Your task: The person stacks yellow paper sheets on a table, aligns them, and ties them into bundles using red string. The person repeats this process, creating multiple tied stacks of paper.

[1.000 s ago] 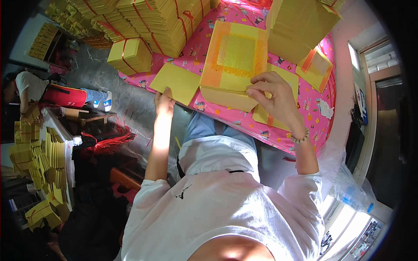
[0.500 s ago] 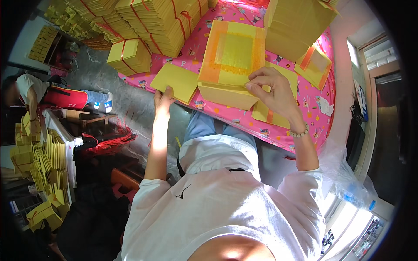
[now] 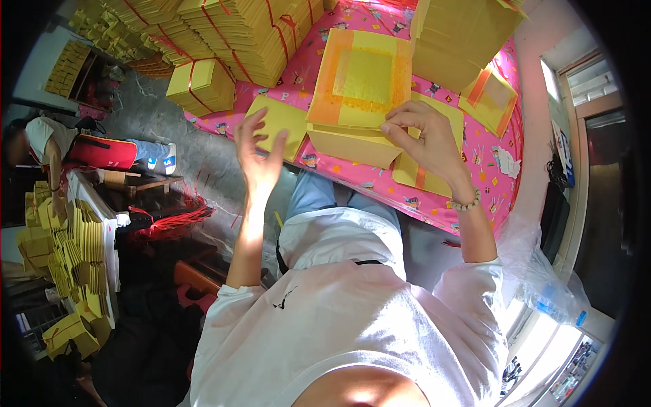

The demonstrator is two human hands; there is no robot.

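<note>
My left hand (image 3: pixel 259 156), open with fingers spread, hovers over the near edge of a flat pile of yellow paper sheets (image 3: pixel 290 127) and holds nothing. To its right stands a thick stack of yellow paper (image 3: pixel 352 144). The top sheet (image 3: pixel 329 112) has an orange border around a yellow-gold square. My right hand (image 3: pixel 424 132) is at the near right corner of that stack, thumb and forefinger pinched on the top sheet's edge. More yellow sheets (image 3: pixel 444 119) lie beneath and beside my right hand.
A pink patterned cloth (image 3: pixel 468 210) covers the table. Tall tied yellow stacks (image 3: pixel 247 41) stand at the back left, another tall stack (image 3: pixel 451 51) at the back right. A crumpled tissue (image 3: pixel 505 163) lies at the right. Another person (image 3: pixel 51 139) works at a table on the left.
My left hand has let go of the flat pile's edge and lifted off, its fingers spreading. My right hand stays at the stack's corner with barely any movement.
</note>
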